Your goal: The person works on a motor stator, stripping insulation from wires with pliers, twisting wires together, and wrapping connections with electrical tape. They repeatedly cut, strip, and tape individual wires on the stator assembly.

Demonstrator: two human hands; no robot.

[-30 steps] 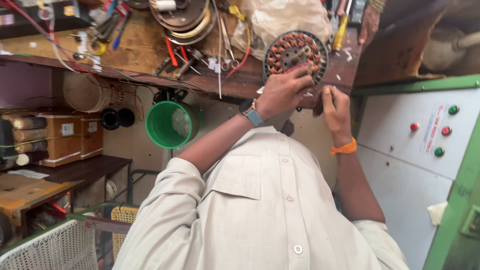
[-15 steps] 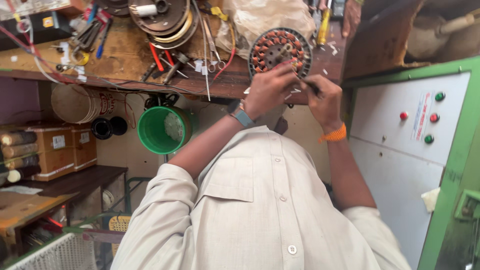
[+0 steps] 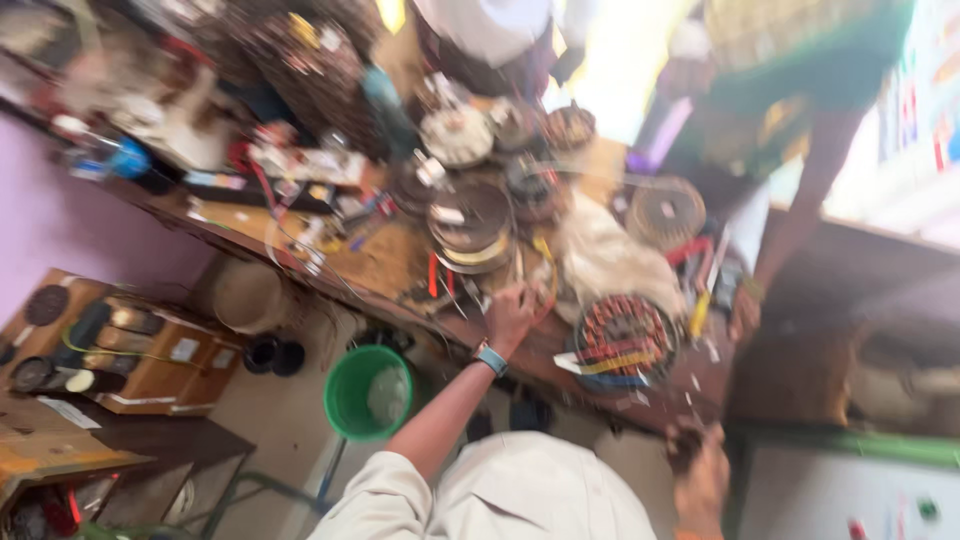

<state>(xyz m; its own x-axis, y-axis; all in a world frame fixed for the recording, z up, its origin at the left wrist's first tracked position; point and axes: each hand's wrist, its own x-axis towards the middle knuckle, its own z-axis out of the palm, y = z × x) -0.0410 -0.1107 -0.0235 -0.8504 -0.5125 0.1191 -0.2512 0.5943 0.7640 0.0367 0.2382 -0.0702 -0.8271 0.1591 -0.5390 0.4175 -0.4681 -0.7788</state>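
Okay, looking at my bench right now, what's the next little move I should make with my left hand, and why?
Probably close the left hand on one of the small tools lying at the bench edge and bring it toward the round copper-wound stator. The left hand is stretched out over that tool clutter, while the right hand hangs low by the bench front. The picture is blurred, so which tool it touches is unclear.

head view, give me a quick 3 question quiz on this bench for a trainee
1. True or false: the left hand reaches onto the bench.
2. What colour is the bucket under the bench? A red, B green, C blue
3. The round stator with copper coils lies on which side of the left hand?

Key: 1 true. 2 B. 3 its right; the right hand is low, off the bench.
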